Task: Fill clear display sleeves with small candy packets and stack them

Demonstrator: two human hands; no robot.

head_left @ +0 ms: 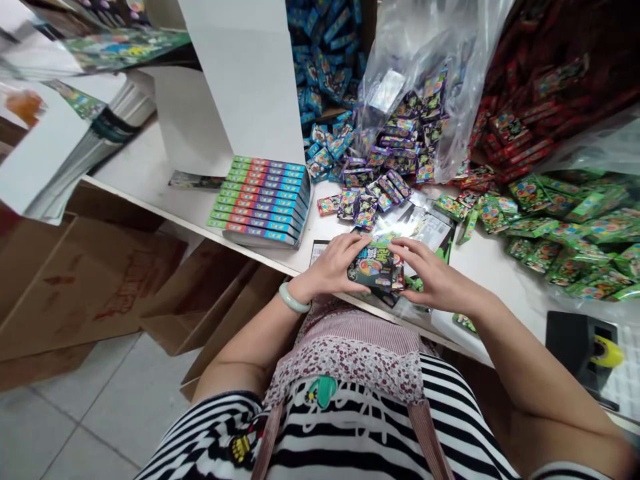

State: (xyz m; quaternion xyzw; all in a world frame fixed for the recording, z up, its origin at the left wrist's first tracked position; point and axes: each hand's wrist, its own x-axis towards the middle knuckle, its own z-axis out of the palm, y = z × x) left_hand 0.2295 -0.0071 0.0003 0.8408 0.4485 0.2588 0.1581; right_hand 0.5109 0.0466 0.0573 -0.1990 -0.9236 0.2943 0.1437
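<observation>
I clamp both my left hand [334, 265] and right hand [434, 275] on the dark card pack [376, 267], squaring its ends.

A black pack [376, 265] with green and multicoloured print is sitting at centre; green packs [560, 230] are showing at right, red packs [520, 143] upper right, blue packs [325, 73] top centre, rainbow-striped boxes [263, 200] left of centre, a pale green bangle [293, 300] below

Both forearms bare, reaching forward over near edge of worktop. Left hand [336, 265] palm down, fingers curled inward, pale bangle on wrist. Right hand [431, 272] opposite, fingers spread and bent toward left. Fingertips of both hands close together.
</observation>
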